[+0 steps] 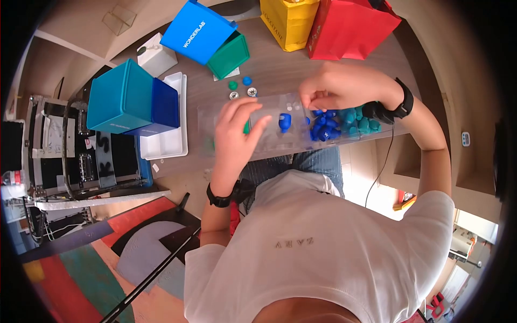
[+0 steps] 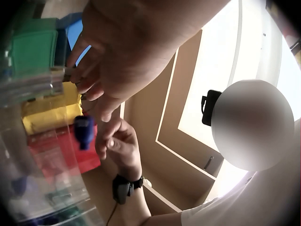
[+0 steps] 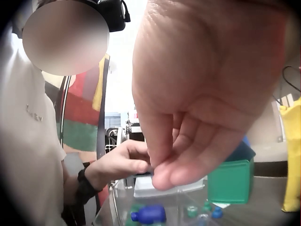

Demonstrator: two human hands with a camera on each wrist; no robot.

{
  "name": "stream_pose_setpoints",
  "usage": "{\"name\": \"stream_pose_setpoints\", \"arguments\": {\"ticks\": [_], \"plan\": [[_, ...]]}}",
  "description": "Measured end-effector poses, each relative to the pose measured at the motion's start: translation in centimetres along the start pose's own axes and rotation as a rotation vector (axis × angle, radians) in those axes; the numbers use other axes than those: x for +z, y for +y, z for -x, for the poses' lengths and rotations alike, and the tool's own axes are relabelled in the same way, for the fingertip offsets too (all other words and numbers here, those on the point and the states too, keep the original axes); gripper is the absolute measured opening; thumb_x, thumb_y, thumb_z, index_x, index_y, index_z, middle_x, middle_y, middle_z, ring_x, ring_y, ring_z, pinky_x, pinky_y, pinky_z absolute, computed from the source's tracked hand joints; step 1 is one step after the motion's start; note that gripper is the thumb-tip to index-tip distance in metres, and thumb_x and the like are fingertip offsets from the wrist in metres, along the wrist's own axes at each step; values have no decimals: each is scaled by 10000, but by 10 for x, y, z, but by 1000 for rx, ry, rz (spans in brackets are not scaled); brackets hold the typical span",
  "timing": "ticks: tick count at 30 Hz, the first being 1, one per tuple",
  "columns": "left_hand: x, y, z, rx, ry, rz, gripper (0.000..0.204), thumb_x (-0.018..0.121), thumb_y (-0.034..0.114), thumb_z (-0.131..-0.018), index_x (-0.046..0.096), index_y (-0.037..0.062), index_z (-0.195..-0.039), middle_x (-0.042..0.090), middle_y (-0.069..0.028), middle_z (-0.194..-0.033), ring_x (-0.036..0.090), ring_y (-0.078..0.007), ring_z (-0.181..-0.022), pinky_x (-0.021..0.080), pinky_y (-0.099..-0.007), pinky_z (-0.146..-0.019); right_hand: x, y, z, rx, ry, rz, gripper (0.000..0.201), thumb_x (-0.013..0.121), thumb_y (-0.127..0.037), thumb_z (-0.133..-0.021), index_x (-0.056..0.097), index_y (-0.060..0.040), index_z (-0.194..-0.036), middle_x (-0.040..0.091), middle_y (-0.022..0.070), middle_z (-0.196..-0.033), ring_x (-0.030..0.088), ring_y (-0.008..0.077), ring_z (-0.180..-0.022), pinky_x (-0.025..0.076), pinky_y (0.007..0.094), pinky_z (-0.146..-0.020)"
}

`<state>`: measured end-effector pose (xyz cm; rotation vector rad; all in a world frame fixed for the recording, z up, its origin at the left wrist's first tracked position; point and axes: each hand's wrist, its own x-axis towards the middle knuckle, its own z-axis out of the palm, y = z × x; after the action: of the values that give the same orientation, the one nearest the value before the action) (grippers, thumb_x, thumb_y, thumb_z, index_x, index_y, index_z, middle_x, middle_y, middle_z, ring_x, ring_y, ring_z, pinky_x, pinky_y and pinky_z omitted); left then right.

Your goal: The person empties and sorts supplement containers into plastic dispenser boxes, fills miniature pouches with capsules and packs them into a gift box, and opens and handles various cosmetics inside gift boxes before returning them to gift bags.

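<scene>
Head view from above, facing down; wrist views close, sideways, both with the blue bottle point(image 1: 285, 123)

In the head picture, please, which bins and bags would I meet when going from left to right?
Teal bin, dark blue bin, light blue bin, green bin, yellow bag, red bag.

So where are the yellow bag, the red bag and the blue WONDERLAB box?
Yellow bag point(image 1: 276, 24), head view: its lettered side.
Red bag point(image 1: 347, 29), head view: its broad side.
Blue WONDERLAB box point(image 1: 194, 34), head view: its lettered side.
</scene>
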<state>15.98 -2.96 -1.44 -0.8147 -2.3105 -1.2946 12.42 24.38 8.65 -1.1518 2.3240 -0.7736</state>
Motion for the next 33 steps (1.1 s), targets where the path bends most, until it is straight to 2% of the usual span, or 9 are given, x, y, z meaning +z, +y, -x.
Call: {"name": "stream_pose_setpoints", "arguments": {"ticks": [5,9,12,19,22,24,27,28,33], "plan": [[11,2,10,-123,-117,92,157,798,103,-839,702,22,-932,717,-98,-979,673,-312,-906,536,-407,-813,17,16,8,34,61,157,63,681,-35,-876,660,-26,-934,676,113,-769,666,299,-714,485,405,-631],[6,-2,9,1,-39,-32,128,787,99,-845,701,35,-914,713,-92,-953,657,-305,-887,527,-407,-788,15,12,6,77,70,131,88,689,-59,-884,673,-33,-966,699,104,-836,686,311,-775,530,387,-661],[-5,-8,10,-29,1,-85,129,784,104,-846,699,35,-913,711,-90,-962,649,-304,-915,523,-410,-796,28,2,-8,-123,153,340,129,685,-68,-853,680,-33,-977,701,108,-922,689,326,-850,543,412,-670],[-2,-20,19,-12,-38,-219,142,760,101,-866,711,19,-971,688,-116,-1156,632,-328,-1063,506,-425,-901,92,37,-68,-253,-157,636,163,617,-113,-857,725,6,-886,657,153,-1028,698,357,-859,574,454,-714],[0,-21,20,18,-24,-286,137,741,112,-883,710,26,-985,680,-113,-1169,622,-330,-1086,509,-434,-903,109,45,-86,-163,-295,780,180,626,-119,-856,722,30,-825,638,169,-1013,698,359,-827,580,447,-686],[-1,-19,21,-22,-56,-305,141,730,123,-890,710,37,-1000,688,-117,-1130,640,-326,-1037,520,-435,-867,113,42,-90,-100,-368,759,189,629,-98,-879,742,53,-887,718,205,-1044,735,371,-926,583,496,-783],[1,-13,23,-154,-137,-304,143,707,132,-903,708,56,-1023,701,-127,-1023,668,-328,-918,536,-441,-785,108,34,-92,-62,-402,734,190,634,-100,-868,733,61,-886,703,209,-1102,732,384,-919,586,492,-758],[2,-12,23,-245,-182,-295,142,694,131,-907,705,64,-1032,706,-135,-955,678,-334,-847,540,-446,-738,104,31,-91,-58,-403,736,190,634,-100,-868,733,61,-886,703,209,-1102,732,384,-919,586,492,-758],[6,-17,26,-189,-111,-288,144,670,103,-903,699,74,-1041,694,-155,-846,668,-366,-752,530,-459,-678,39,-19,-56,-100,-73,530,213,688,-158,-845,712,54,-830,654,190,-948,693,401,-804,574,448,-701]]}}
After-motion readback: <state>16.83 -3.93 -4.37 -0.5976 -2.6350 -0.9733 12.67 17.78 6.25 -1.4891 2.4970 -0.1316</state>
